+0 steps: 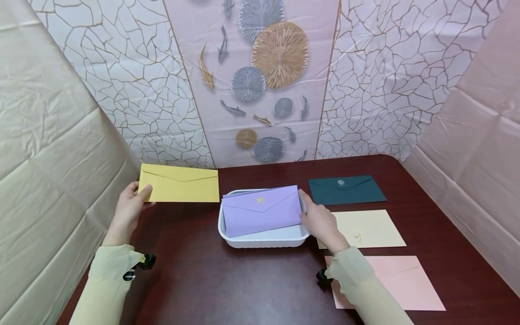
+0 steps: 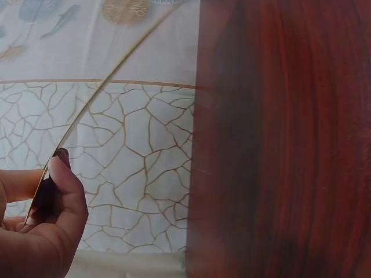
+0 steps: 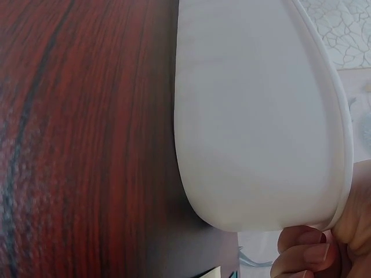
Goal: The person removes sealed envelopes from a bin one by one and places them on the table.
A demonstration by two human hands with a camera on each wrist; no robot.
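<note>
A yellow envelope (image 1: 184,185) is pinched at its left end between the thumb and fingers of my left hand (image 1: 129,205), held above the table's left side. The left wrist view shows that envelope (image 2: 87,107) edge-on and slightly bowed. My right hand (image 1: 322,223) grips the right end of a white tray (image 1: 264,243). In the right wrist view its curled fingers (image 3: 307,255) sit against the tray's rim. A lilac envelope (image 1: 260,212) with a gold emblem leans in the tray, its right edge close to the right hand. Another bluish-purple edge shows behind it.
On the table's right side lie a dark green envelope (image 1: 347,189), a cream envelope (image 1: 373,228) and a pink envelope (image 1: 402,284), the last two partly covered by the right arm. Patterned cloth (image 1: 260,104) hangs behind the dark red table (image 1: 227,289).
</note>
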